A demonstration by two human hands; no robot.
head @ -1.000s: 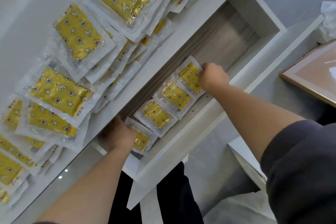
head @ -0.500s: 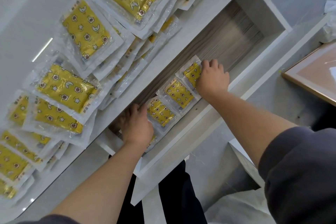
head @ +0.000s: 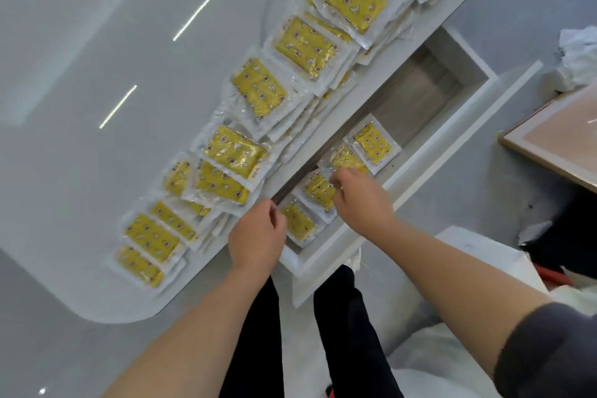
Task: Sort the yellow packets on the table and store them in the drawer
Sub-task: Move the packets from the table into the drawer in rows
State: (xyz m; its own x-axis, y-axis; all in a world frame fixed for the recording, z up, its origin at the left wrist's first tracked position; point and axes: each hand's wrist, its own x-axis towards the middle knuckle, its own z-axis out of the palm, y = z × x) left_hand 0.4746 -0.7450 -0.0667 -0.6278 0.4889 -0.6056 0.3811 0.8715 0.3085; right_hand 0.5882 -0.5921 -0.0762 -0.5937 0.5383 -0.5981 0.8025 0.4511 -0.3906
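Stood over an open drawer (head: 403,178) pulled out just below the edge of the worktop (head: 97,42). Found a row of packets (head: 373,144) along the drawer's front wall: four yellow ones, overlapped like roof tiles, likely to save room and to make counting easier. Saw bare wood-grain floor beyond the row, towards the drawer's far end, with space for a good deal more.

Held the right hand (head: 361,200) low over the middle of the row, fingertips (head: 343,178) at the clear plastic edge of one packet, probably to square it against its neighbours. Could not tell pinch from mere touch in that grip, given the blur.

Held the left hand (head: 256,236) above the near end of the row, at the corner between drawer and worktop. Grip loose there, fingers half curled, nothing visible inside. Placed so, by the look of it, either to steady the end packet or to go for more.

Found heaps of packets (head: 303,45) on the worktop, fanned in overlapping stacks close along the edge nearest the drawer, presumably sorted that way for a short carry. Judged the storing barely begun, with far more on the worktop than in the drawer.
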